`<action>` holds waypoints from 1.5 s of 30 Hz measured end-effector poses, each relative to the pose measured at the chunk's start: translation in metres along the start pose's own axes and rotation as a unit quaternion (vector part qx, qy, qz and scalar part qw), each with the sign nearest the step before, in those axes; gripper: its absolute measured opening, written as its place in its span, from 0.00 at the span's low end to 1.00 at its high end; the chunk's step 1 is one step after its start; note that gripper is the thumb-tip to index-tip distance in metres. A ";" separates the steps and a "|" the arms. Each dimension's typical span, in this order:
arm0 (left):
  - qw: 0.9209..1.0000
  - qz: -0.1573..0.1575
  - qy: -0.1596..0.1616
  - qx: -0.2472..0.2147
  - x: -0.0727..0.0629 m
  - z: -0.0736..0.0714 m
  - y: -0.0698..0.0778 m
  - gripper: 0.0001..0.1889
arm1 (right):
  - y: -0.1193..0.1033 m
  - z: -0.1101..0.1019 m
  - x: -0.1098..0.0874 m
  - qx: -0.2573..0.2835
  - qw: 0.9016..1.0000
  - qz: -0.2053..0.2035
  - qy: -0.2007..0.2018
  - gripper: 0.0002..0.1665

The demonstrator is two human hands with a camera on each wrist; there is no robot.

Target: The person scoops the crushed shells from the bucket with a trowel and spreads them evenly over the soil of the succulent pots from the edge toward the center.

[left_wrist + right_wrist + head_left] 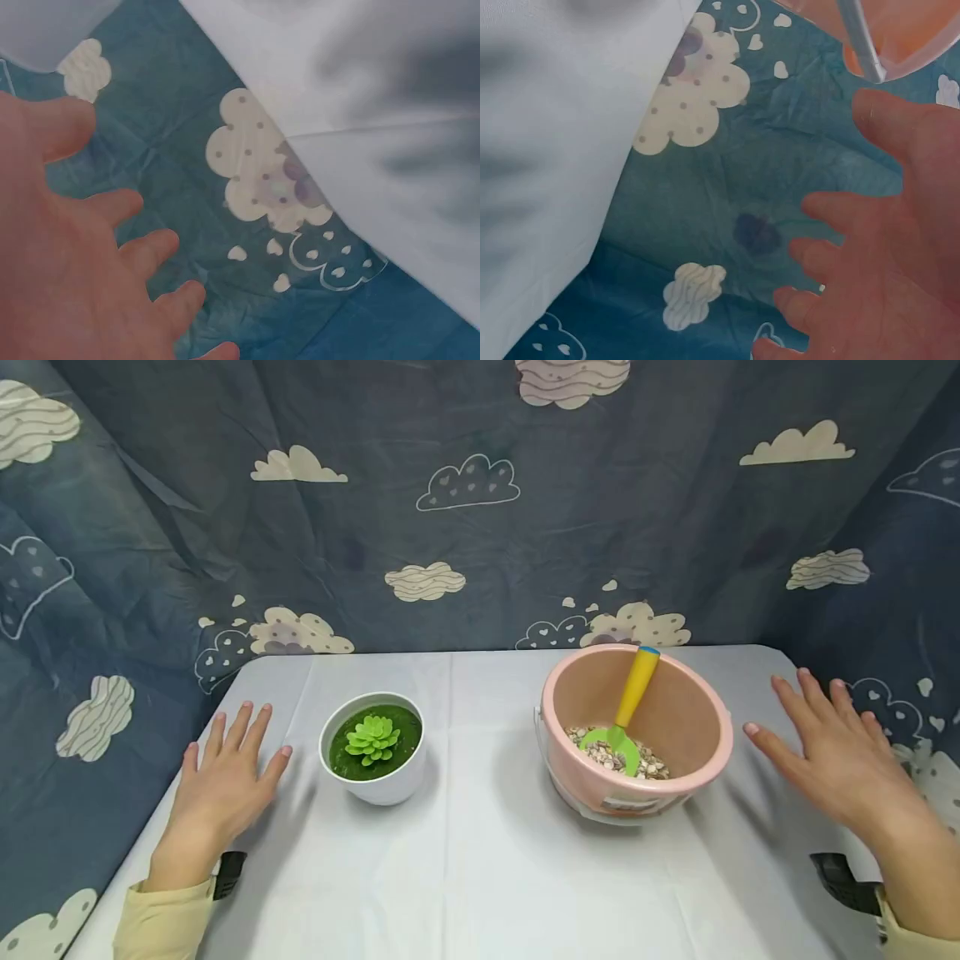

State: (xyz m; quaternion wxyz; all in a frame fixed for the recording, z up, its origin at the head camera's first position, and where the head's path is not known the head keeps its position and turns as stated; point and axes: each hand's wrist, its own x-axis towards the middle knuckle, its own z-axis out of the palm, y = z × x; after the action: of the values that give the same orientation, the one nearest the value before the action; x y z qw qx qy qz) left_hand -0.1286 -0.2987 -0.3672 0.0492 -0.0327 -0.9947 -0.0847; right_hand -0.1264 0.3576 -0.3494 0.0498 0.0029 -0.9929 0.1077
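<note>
My left hand (pixel 225 789) is spread with straight fingers over the left side of the table, holding nothing. To its right stands a white pot (pixel 390 789) with a green succulent (pixel 372 740) on a dark green surface. My right hand (pixel 847 752), fingers also spread and free of any object, hovers just right of a pink bucket (pixel 712 760). Inside the bucket, a small trowel (pixel 633 693) with a yellow handle and green blade leans in a layer of pale and brown chips (pixel 656 767). In the right wrist view the bucket's edge (pixel 922 45) shows above my thumb.
A white cloth covers the table (pixel 487 877). Behind and along both sides hangs a dark blue curtain (pixel 360 535) printed with clouds. The bucket's handle (pixel 542 735) hangs down its outside. Black straps sit by both wrists, next to yellow sleeves (pixel 165 918).
</note>
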 end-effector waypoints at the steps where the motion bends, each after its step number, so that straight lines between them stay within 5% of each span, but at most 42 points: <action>1: 1.000 0.002 0.001 -0.001 -0.001 -0.003 0.001 0.38 | -0.001 -0.002 0.000 -0.001 1.000 -0.001 0.003 0.51; 11: 0.999 0.027 0.030 -0.017 -0.003 -0.022 0.008 0.37 | -0.010 -0.014 -0.006 -0.001 1.000 -0.007 0.023 0.51; 18: 0.991 0.068 0.089 -0.070 -0.001 -0.021 0.015 0.33 | -0.013 -0.016 -0.005 0.010 0.999 -0.006 0.045 0.52; 25: 0.973 0.107 0.137 -0.150 0.002 -0.024 0.033 0.32 | -0.019 -0.019 -0.003 0.031 0.996 -0.037 0.075 0.48; 31: 0.960 0.109 0.140 -0.218 0.000 -0.033 0.059 0.34 | -0.028 -0.023 0.000 0.049 0.993 -0.054 0.089 0.46; 45: 0.908 0.183 0.128 -0.353 0.009 -0.050 0.113 0.35 | -0.041 -0.024 0.011 0.129 0.976 -0.114 0.131 0.41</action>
State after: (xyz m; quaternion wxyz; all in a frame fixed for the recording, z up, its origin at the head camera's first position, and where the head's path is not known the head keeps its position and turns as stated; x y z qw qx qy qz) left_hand -0.1246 -0.1956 -0.2990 0.1756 -0.2186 -0.8614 -0.4235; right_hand -0.1342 0.3228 -0.3163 0.1905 0.1079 -0.9488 0.2275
